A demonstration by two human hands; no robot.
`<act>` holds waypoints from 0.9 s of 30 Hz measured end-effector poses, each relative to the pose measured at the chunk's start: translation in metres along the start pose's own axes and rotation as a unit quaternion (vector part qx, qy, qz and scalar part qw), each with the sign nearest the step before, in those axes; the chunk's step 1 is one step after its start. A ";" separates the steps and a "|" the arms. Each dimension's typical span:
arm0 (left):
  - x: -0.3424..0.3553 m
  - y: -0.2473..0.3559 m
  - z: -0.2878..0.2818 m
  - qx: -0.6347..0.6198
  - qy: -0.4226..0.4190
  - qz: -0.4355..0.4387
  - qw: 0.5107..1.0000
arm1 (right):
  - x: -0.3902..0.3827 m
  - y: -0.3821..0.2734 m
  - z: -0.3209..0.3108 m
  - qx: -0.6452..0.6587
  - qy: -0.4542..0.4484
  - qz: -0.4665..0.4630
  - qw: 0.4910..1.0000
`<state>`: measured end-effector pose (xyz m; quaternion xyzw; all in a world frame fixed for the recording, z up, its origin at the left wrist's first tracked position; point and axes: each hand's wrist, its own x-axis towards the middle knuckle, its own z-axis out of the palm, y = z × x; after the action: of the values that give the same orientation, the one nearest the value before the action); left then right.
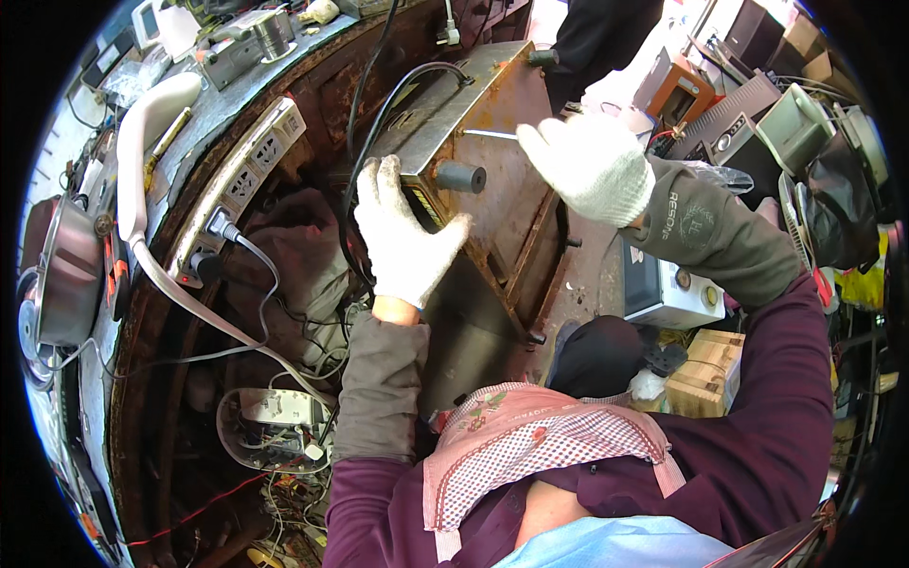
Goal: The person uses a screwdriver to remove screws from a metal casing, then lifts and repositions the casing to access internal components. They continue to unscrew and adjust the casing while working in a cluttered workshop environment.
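Note:
A metal appliance box [511, 194] lies tilted on its side in front of me, its rusty underside turned to the right. Dark round feet stick out at its corners, one rubber foot [461, 177] close to my left hand. My left hand [402, 227], in a white knit glove, rests against the box's near corner with fingers and thumb spread. My right hand [592, 166], gloved alike, is closed around a screwdriver [490, 134]. Only its thin silver shaft shows, pointing left across the rusty underside towards the upper edge; the handle is hidden in the glove.
A black cable [388, 104] loops from the box past my left hand. On the left, a power strip [237, 185] runs along the workbench edge [142, 275]. A small white appliance [663, 289] and a wooden block [705, 374] stand on the right. Loose wires lie below left.

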<state>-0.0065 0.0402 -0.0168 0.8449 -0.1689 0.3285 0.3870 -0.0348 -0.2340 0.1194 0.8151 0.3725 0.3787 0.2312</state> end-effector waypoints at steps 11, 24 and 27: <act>-0.001 0.000 0.005 -0.006 0.018 0.010 1.000 | 0.028 0.033 -0.011 0.586 -0.237 0.441 0.637; -0.007 -0.002 0.000 -0.006 -0.032 -0.014 0.999 | -0.026 -0.009 0.026 0.405 0.112 0.227 0.879; 0.002 0.000 0.005 -0.005 -0.022 -0.001 1.000 | -0.005 -0.004 0.017 0.656 0.036 0.567 0.496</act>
<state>-0.0028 0.0364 -0.0184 0.8502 -0.1785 0.3088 0.3872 -0.0252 -0.2368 0.1038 0.7540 -0.0208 0.1042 -0.6482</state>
